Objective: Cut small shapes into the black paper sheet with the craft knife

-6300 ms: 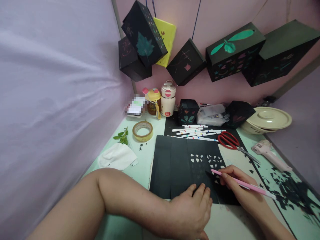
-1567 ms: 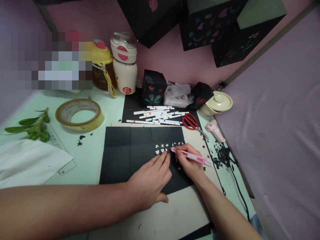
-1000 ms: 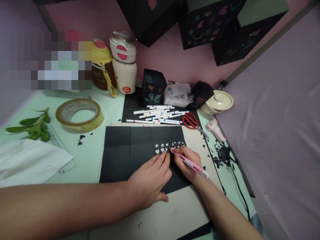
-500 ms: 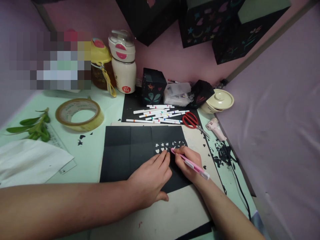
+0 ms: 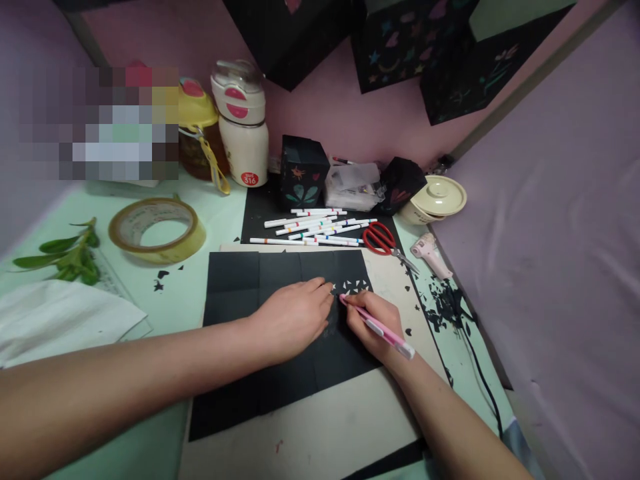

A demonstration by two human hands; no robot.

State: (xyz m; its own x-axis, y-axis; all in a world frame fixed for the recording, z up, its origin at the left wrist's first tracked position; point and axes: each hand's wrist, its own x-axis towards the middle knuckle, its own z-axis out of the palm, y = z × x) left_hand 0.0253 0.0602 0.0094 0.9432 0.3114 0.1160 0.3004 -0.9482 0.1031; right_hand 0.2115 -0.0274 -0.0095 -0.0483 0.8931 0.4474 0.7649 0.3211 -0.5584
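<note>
A creased black paper sheet (image 5: 260,287) lies on a cream cutting board (image 5: 350,427), with small star and triangle holes cut near its upper right. My left hand (image 5: 293,317) lies flat on the sheet with fingers stretched, its fingertips covering some cut-outs. My right hand (image 5: 373,323) grips a pink craft knife (image 5: 377,327) like a pen. The knife's tip touches the paper just right of my left fingertips.
Behind the sheet lie several white markers (image 5: 315,230) and red scissors (image 5: 383,240). A tape roll (image 5: 156,230), green leaves (image 5: 65,253) and white paper (image 5: 60,320) sit left. Two bottles (image 5: 240,127), a black box (image 5: 300,173), a cream lidded bowl (image 5: 435,199) and a glue gun (image 5: 430,253) stand behind; black scraps (image 5: 445,307) lie right.
My left hand has slid up and left over the sheet and now covers the star and heart cut-outs. The sheet now shows more of its lower part. The knife stays at the same spot.
</note>
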